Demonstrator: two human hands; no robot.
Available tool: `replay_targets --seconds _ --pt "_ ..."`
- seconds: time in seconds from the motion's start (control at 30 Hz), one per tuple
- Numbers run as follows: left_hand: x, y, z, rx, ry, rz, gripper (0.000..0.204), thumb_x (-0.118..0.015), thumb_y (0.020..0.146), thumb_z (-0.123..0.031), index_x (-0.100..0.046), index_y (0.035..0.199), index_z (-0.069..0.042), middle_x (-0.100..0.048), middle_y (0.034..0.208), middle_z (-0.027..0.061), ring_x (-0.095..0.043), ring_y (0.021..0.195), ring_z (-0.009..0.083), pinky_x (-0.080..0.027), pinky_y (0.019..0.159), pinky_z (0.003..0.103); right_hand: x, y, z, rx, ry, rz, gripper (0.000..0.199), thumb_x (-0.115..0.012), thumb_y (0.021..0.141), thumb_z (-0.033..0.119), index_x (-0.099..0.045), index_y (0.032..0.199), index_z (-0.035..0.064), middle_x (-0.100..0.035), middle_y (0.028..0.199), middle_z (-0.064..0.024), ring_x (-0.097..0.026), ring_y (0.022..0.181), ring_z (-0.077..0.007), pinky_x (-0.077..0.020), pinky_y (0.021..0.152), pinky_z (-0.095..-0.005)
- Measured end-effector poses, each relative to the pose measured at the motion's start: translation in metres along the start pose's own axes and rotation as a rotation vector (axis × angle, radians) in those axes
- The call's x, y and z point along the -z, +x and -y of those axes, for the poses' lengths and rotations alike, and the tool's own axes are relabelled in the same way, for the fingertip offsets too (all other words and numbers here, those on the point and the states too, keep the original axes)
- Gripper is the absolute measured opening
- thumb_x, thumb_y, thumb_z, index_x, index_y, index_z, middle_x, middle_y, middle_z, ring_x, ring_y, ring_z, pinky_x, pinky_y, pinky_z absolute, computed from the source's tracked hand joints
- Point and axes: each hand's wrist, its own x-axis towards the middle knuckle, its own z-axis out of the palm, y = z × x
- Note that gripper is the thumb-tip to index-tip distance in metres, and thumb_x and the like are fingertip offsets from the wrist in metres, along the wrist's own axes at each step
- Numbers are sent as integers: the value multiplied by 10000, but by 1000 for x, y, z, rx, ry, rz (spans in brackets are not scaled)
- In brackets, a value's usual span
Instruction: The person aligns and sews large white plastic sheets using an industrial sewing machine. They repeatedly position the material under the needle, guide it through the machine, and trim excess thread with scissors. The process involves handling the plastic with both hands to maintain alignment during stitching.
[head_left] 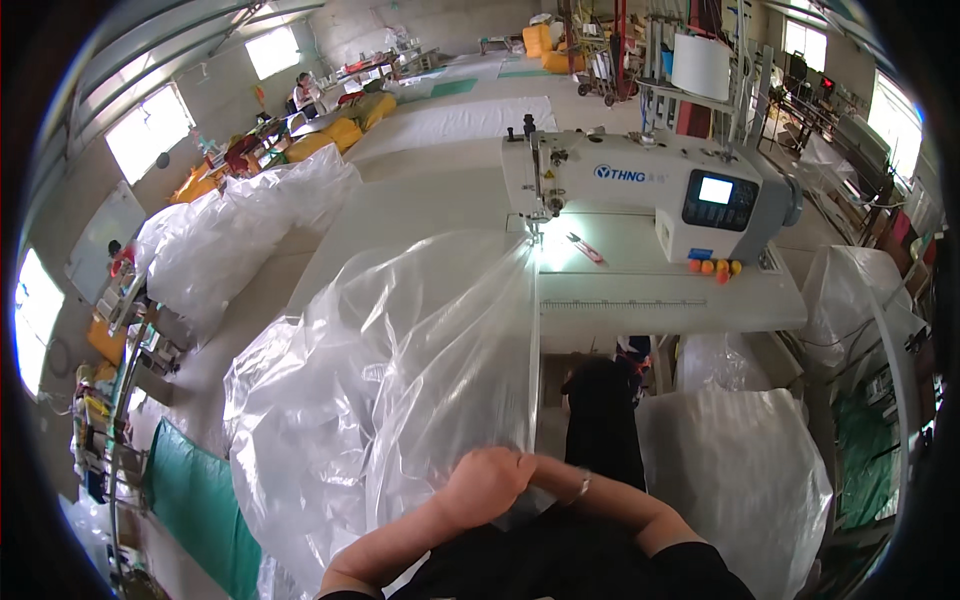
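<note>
A large sheet of clear plastic film (400, 330) spreads over the left part of the sewing table. Its right edge runs in tight folds from under the presser foot (535, 238) of a white sewing machine (600, 170) down to my hands. Close to my body, my left hand (487, 485) is closed on the film's near edge. My right hand (530, 468) comes in from the right and meets it at the same edge; the left hand hides its fingers. A small red-handled tool (586, 248) lies on the table right of the lit needle.
Several small orange and yellow balls (715, 268) sit below the machine's control panel (718, 200). A white thread cone (700, 68) stands behind it. More clear film is heaped at the left (240, 230) and lower right (735, 480). Another person (305, 95) sits far back left.
</note>
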Motion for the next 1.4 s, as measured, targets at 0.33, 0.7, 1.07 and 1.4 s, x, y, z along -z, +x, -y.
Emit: replay_targets --seconds 0.33,0.7,1.07,1.4 --pt "-1 -2 7 -12 -29 58 79 -584 734 -100 -506 723 -100 -519 609 27 -577 592 225 -479 488 371 135 119 32 -484 -1307 -219 261 -591 855 176 -604 996 -44 -651 742 -223 -653 706 -392 -533 648 -456" --pt "8 -35 51 339 -188 -353 362 -718 755 -138 -590 1059 10 -632 1017 149 -601 947 336 -506 807 403 45 23 48 -321 -1137 -334 559 -614 801 72 -441 1313 -71 -612 701 -176 -618 583 -335 -498 541 -417" --pt "-135 -145 168 940 -421 -346 412 -708 738 -80 -590 1126 -10 -596 1141 187 -558 1086 351 -433 916 411 73 70 46 -378 -1205 -405 347 -587 805 41 -548 1141 -37 -589 627 -170 -619 591 -331 -490 512 -419" --pt "-106 -75 231 1046 -399 -978 111 -587 906 -101 -578 869 4 -575 771 80 -519 707 168 -440 689 291 124 125 26 -446 -1235 -317 113 -590 815 86 -588 819 -27 -611 637 -216 -637 641 -392 -518 592 -468"
